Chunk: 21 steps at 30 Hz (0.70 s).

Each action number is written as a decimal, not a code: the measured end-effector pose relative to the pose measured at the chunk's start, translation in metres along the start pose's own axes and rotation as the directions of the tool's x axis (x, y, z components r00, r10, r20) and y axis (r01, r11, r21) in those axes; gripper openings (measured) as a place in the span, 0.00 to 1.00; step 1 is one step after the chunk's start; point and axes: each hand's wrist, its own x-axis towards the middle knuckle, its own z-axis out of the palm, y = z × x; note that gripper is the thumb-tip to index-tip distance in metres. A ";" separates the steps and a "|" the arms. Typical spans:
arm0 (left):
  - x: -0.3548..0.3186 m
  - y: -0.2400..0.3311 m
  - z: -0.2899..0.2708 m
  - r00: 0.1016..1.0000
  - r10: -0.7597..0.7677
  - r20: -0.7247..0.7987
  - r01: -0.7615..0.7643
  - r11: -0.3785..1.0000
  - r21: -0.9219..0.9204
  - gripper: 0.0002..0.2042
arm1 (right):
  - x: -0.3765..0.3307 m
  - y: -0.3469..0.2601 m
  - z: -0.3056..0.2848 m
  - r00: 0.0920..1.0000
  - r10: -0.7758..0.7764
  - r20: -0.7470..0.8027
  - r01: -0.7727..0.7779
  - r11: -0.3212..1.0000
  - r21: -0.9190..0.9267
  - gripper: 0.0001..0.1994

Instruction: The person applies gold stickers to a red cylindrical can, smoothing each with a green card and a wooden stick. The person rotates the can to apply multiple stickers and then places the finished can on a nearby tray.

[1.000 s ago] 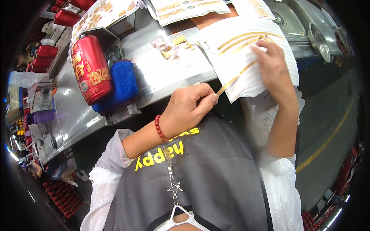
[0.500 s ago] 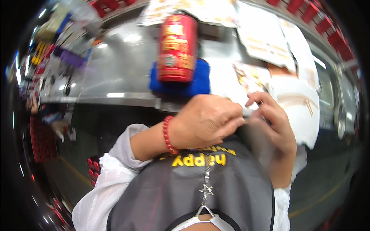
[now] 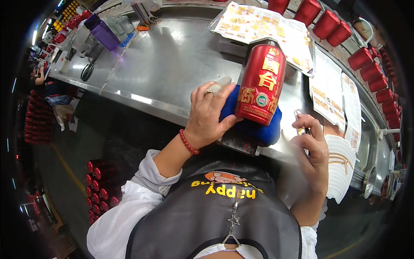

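A red bottle (image 3: 264, 80) with gold lettering and a dark top rests on a blue cloth pad (image 3: 258, 134) at the table's front edge. My left hand (image 3: 206, 113), with a red bead bracelet and pale covers on its fingertips, is at the bottle's lower left. Its fingers are apart, and the thumb tip lies by the bottle's base. To the right of the pad, my right hand (image 3: 312, 144) is curled round a thin, partly dark, partly shiny tool (image 3: 307, 133). Most of that tool is hidden by the fingers, so I cannot name it.
Sheets of gold and orange decals (image 3: 258, 26) lie behind the bottle, with more white sheets (image 3: 327, 86) to the right. Scissors (image 3: 87, 71) and a purple bottle (image 3: 102, 32) are at the far left. Red bottles (image 3: 327, 26) line the back, and others (image 3: 101, 183) are stacked below left.
My left hand has left the right hand's side and moved left to the bottle, its fingers spreading. My right hand stays curled. The whole view has shifted, with the bottle now farther right.
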 end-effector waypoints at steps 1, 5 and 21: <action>0.002 -0.002 -0.001 0.999 0.048 0.018 -0.049 0.996 0.071 0.28 | 0.002 0.000 0.001 1.000 -0.003 -0.002 0.003 1.000 -0.005 0.05; 0.012 -0.001 -0.005 0.987 0.160 0.023 -0.162 0.977 0.141 0.31 | 0.007 -0.004 0.005 1.000 0.017 -0.010 -0.018 0.999 -0.035 0.05; 0.037 0.012 0.010 0.994 0.000 0.111 0.036 0.948 -0.315 0.44 | 0.025 -0.004 0.020 0.996 0.010 -0.089 -0.015 0.998 -0.053 0.06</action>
